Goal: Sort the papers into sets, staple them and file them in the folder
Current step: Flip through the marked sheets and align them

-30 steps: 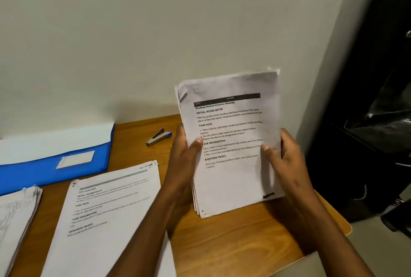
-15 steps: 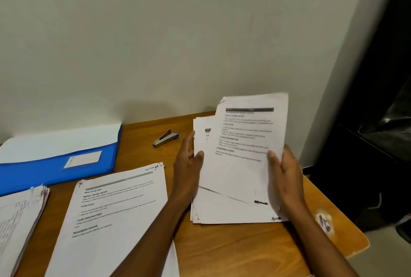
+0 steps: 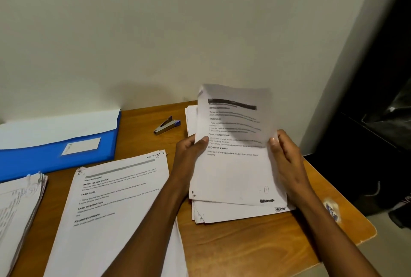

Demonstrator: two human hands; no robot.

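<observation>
Three lots of white printed papers lie on the wooden desk (image 3: 244,243): a thick pile (image 3: 17,205) far left below the blue plastic folder (image 3: 55,154), a set (image 3: 115,205) headed "INITIAL SCENE SETUP", then the silver-and-blue stapler (image 3: 166,125). The left hand (image 3: 189,154) and right hand (image 3: 287,156) each pinch the top sheet (image 3: 233,165), reading "REQUIRED PROPS", over the right stack (image 3: 222,214).

desk (image 3: 255,243): wooden, against the wall | blue folder (image 3: 55,156): back left | stapler (image 3: 166,125): back centre | worn paper stack (image 3: 20,205): left edge | printed set (image 3: 115,205): front centre | loose stack (image 3: 240,212): right
</observation>
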